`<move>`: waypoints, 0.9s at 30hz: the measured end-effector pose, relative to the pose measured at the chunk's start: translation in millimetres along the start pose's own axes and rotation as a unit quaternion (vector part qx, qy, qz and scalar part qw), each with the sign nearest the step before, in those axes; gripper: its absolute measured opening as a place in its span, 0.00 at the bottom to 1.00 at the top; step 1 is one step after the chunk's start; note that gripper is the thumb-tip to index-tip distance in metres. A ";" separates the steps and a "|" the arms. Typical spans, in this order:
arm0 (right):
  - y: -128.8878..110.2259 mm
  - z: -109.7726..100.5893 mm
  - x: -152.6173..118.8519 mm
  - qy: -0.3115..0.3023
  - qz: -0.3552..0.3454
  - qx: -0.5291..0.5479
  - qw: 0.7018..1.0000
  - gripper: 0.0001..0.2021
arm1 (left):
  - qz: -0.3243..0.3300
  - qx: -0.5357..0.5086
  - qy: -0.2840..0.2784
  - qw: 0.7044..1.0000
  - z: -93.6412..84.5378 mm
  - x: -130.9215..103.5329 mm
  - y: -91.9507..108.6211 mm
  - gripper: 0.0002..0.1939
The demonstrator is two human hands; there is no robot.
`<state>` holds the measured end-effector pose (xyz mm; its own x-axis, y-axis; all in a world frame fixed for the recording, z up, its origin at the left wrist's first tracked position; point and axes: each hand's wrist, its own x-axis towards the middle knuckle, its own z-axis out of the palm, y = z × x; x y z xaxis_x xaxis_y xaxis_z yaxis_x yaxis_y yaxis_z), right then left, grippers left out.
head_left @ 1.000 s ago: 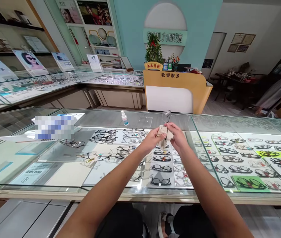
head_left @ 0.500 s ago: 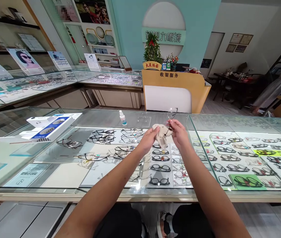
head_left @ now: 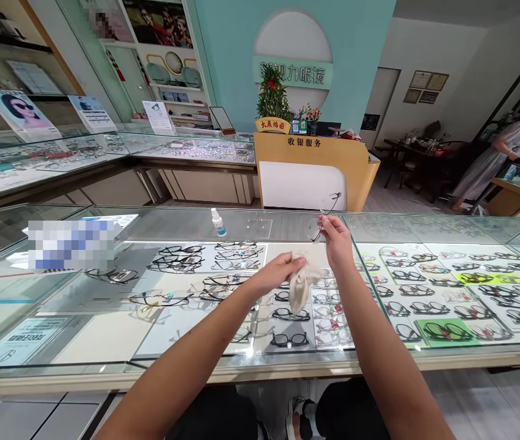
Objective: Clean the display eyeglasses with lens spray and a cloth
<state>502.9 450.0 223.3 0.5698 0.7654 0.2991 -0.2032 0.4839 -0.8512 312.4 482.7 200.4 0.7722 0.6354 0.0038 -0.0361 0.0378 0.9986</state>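
Note:
My left hand (head_left: 282, 272) is closed on a crumpled beige cleaning cloth (head_left: 302, 287), which hangs down over the glass counter. To its right and a little higher, my right hand (head_left: 336, 239) pinches a pair of eyeglasses (head_left: 332, 204) with thin dark temples. The glasses are raised and tilted, apart from the cloth. Part of their frame is hidden behind my fingers. A small white spray bottle (head_left: 218, 223) stands upright on the glass to the left of both hands.
Rows of eyeglasses (head_left: 291, 314) lie in the glass display case (head_left: 181, 362) under my arms. A box, partly blurred (head_left: 71, 244), sits on the left. Beyond is a cashier desk (head_left: 360, 165) with a plant (head_left: 272, 98). A person (head_left: 498, 156) stands far right.
My hands have drawn apart. The cloth has come away from the glasses and dropped lower with my left hand, while my right hand holds the glasses up. The view has shifted slightly.

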 end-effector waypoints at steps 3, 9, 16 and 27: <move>-0.6 0.3 0.1 -0.008 -0.004 -0.013 1.000 0.15 | -0.017 0.057 -0.156 0.986 10.4 -6.2 -2.3 0.23; -0.4 0.2 0.8 -0.015 -0.010 -0.013 1.000 0.15 | 0.055 0.168 -0.025 0.984 4.2 0.5 -5.8 0.19; -1.1 5.6 -3.8 -0.036 0.014 -0.010 0.999 0.15 | 0.033 -0.010 0.154 0.987 -13.7 14.9 -1.1 0.31; 2.8 8.3 -8.1 -0.064 0.022 -0.042 0.997 0.15 | 0.085 -0.039 0.201 0.975 -15.0 16.8 -1.5 0.34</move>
<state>491.1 448.7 222.1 0.4547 0.8355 0.3086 -0.1547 0.4153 -0.8964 316.0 504.8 198.2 0.4401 0.8882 0.1318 -0.2020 -0.0450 0.9783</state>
